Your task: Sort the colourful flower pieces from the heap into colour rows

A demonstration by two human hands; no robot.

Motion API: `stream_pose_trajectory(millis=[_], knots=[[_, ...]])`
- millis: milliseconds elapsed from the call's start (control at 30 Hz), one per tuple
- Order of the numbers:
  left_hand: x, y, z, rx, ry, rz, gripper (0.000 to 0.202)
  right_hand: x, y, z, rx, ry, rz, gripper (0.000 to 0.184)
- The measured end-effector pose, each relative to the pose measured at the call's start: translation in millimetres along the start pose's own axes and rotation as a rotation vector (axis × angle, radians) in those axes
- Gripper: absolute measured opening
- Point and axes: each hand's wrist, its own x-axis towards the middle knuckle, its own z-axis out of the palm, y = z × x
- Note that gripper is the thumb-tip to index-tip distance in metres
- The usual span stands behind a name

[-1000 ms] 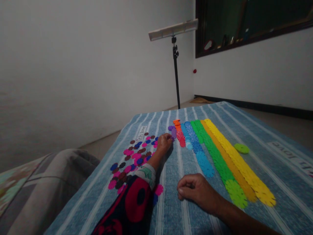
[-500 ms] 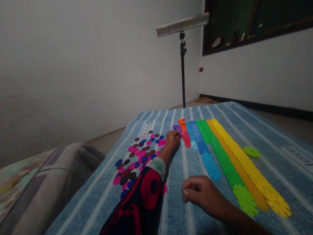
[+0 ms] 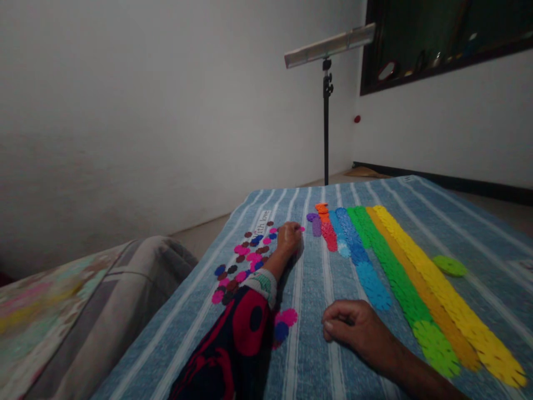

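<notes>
My left hand (image 3: 289, 238) is closed, with a pink notched plastic disc (image 3: 302, 229) showing at its fingertips. Just right of it lie short rows of purple discs (image 3: 316, 226), orange discs (image 3: 322, 210) and red discs (image 3: 328, 237). Under and left of that forearm, loose pink, blue, brown and black discs (image 3: 241, 276) are scattered. My right hand (image 3: 356, 330) rests on the striped cloth, fingers loosely curled with nothing seen in them. Beyond it run overlapping rows of blue discs (image 3: 353, 239), green discs (image 3: 391, 272), dark yellow discs (image 3: 433, 303) and yellow discs (image 3: 453, 300).
A blue striped cloth (image 3: 308, 366) covers the surface. A light green pile of discs (image 3: 449, 265) sits right of the yellow row. Past the far edge stands a black pole (image 3: 326, 128) with a flat panel on top. A grey-clad knee (image 3: 162, 266) is at left.
My left hand has drawn away from the purple discs, and a pink disc now shows at its fingertips. My right hand keeps its place on the cloth. The view has shifted slightly left.
</notes>
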Motion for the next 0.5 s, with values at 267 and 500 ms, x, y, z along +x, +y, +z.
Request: stream_pose_trajectory(millis=[267,500], knots=[[2,-57,-46.8,-0.002,-0.007,-0.125,0.019,0,6,0,-0.003,-0.001,-0.019,0.018],[-7,-54,-49.5,0.085,-0.117,-0.086,0.019,0,9,-2,-0.017,-0.012,-0.017,0.02]])
